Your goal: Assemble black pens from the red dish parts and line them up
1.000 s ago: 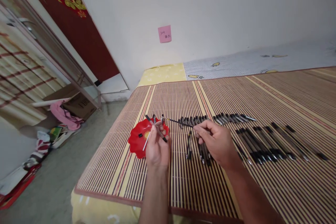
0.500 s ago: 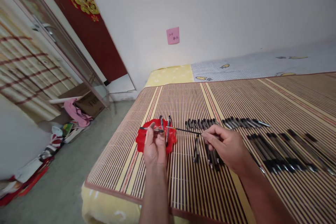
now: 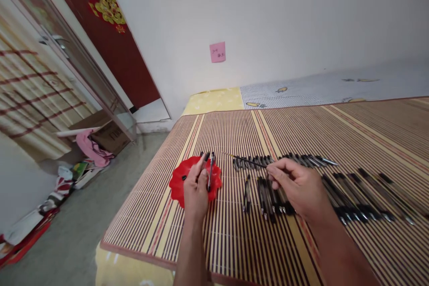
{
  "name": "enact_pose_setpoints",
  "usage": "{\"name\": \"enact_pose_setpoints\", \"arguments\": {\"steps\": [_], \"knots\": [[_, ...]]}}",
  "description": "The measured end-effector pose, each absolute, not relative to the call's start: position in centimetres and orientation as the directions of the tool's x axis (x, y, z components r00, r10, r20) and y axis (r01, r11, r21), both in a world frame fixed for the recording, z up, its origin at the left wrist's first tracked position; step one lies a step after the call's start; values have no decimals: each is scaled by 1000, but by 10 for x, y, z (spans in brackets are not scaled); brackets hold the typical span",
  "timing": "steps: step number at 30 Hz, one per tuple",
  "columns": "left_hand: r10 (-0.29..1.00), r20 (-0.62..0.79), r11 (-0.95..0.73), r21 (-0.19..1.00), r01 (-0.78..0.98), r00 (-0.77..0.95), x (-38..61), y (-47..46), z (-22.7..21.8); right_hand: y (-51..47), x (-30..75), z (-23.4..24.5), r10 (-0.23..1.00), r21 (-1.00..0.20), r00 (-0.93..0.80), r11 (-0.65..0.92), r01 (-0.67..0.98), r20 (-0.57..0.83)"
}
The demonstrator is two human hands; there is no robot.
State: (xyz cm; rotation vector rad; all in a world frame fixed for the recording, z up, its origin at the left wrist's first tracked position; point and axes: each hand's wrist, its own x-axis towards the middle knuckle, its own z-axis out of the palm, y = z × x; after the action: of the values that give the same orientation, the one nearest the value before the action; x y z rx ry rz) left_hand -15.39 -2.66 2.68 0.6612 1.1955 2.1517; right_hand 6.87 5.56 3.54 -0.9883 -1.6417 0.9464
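Note:
My left hand (image 3: 196, 190) lies over the red scalloped plate (image 3: 176, 185), fingers stretched forward and the thumb slightly apart. A black pen (image 3: 211, 170) leans on the plate beside my thumb, and other dark pen ends show around the fingers, partly hidden. Between the thumb and fingers of my right hand (image 3: 295, 183) is a thin dark pen refill (image 3: 246, 159) with a pale tip, pointing left toward the plate. Below that hand, several pens (image 3: 264, 199) lie side by side on the striped mat, and a pair of pens (image 3: 246, 194) lies just left of them.
A row of pen parts (image 3: 311, 160) lies behind my right hand, and more long pens (image 3: 362, 196) lie to the right. The bamboo mat (image 3: 221, 134) covers the bed, whose left edge drops to the floor. A pink note (image 3: 217, 52) is on the wall.
My left hand has lowered from above the plate onto it, and the pen it held is no longer raised. My right hand has moved slightly right with the refill, away from the left hand.

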Motion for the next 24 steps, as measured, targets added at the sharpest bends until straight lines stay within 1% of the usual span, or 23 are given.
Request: {"name": "enact_pose_setpoints", "arguments": {"steps": [4,5,7,8,10,12,14,17,24], "knots": [[701,229,-362,930,-60,-676,-161,-31,33,59,75,38,918,-906,-207,378,192,339],[700,263,-347,938,5,-664,-162,-31,34,59,76,39,917,-904,-215,379,197,337],[716,349,-289,936,199,-605,-164,-31,33,58,78,40,913,-899,-238,382,214,331],[729,393,-249,915,318,-560,-165,-31,31,58,78,41,911,-896,-250,383,225,327],[746,461,-180,834,522,-480,-166,-31,27,57,78,42,909,-890,-270,383,247,317],[742,508,-152,763,628,-438,-167,-31,24,56,78,43,907,-886,-284,385,259,311],[737,535,-158,730,665,-413,-166,-30,22,56,77,44,902,-880,-301,392,269,310],[738,555,-184,714,676,-385,-165,-30,23,56,77,44,894,-871,-324,403,281,309],[735,552,-192,727,660,-395,-166,-32,23,56,81,43,897,-889,-327,385,246,298]]}}
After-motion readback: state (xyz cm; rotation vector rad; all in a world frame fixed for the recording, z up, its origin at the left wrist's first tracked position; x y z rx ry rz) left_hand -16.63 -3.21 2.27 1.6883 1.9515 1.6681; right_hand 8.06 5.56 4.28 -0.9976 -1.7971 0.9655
